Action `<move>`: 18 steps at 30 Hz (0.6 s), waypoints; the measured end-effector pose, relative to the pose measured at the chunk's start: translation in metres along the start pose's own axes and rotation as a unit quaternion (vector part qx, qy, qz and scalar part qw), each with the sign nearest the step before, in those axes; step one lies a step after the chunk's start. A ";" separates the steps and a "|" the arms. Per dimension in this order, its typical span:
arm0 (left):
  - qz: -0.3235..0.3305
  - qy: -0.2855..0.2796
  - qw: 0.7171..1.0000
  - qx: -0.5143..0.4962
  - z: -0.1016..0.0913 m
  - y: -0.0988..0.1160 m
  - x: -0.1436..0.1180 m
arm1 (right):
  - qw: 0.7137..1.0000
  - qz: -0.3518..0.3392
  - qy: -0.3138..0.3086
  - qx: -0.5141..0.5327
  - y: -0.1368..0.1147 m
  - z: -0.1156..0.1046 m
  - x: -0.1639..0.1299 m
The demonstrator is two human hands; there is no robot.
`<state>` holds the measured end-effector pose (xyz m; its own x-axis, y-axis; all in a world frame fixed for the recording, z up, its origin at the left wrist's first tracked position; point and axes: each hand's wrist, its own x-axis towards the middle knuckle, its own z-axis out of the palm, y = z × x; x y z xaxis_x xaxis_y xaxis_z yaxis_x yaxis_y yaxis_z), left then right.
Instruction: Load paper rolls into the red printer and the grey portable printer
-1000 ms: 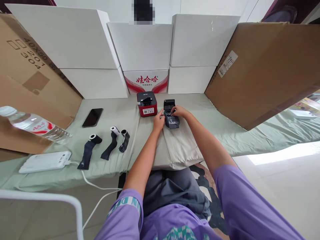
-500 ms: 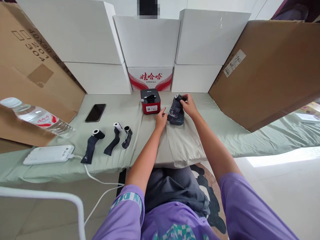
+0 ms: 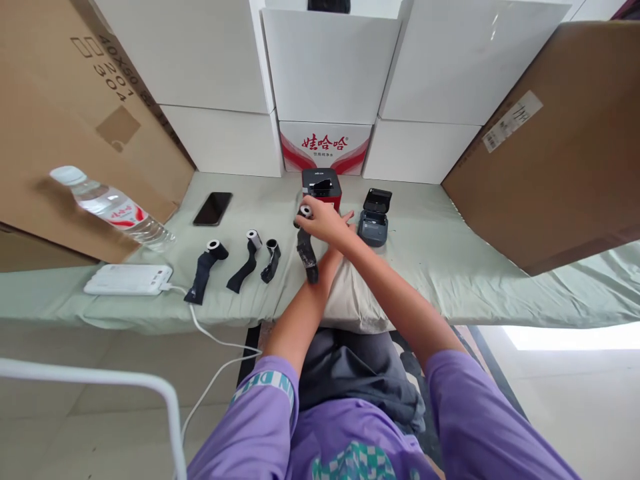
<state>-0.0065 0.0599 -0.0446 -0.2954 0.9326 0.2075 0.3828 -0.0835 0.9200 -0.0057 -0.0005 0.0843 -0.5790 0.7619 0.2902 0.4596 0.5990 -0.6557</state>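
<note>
Black roll (image 3: 306, 247) with a white core, strip hanging loose, held up over the table's (image 3: 450, 267) green cloth, at 7 o'clock from the red printer (image 3: 321, 188). Right hand (image 3: 325, 223) pinches the roll at its core end, fingers closed round it. Left hand (image 3: 320, 270) lies under the right forearm, mostly hidden; its state cannot be told. Grey printer (image 3: 373, 217), lid open, sits at 3 o'clock from the right hand, apart from it. Three more rolls (image 3: 240, 261) lie in a row at 9 o'clock. Beyond them, at 10 o'clock: phone (image 3: 213, 208), bottle (image 3: 113, 208). Power bank (image 3: 129, 279) at 8 o'clock, cable attached.
</note>
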 end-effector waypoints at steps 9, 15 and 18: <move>-0.024 -0.021 0.999 -0.033 -0.014 0.015 -0.013 | 0.972 0.108 -0.113 -0.176 0.018 0.060 0.013; 0.000 -0.034 0.999 -0.037 -0.015 0.014 -0.016 | 0.974 -0.069 -0.088 -0.197 -0.047 0.066 0.045; 0.015 -0.036 0.999 -0.022 -0.014 0.009 -0.016 | 0.940 -0.146 -0.209 -0.226 -0.092 0.104 0.060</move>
<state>-0.0101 0.0392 -0.0347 -0.2209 0.9518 0.2126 0.3514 -0.1257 0.9277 -0.1525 -0.0360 0.0895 -0.8960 0.4412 0.0508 0.4237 0.8835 -0.1999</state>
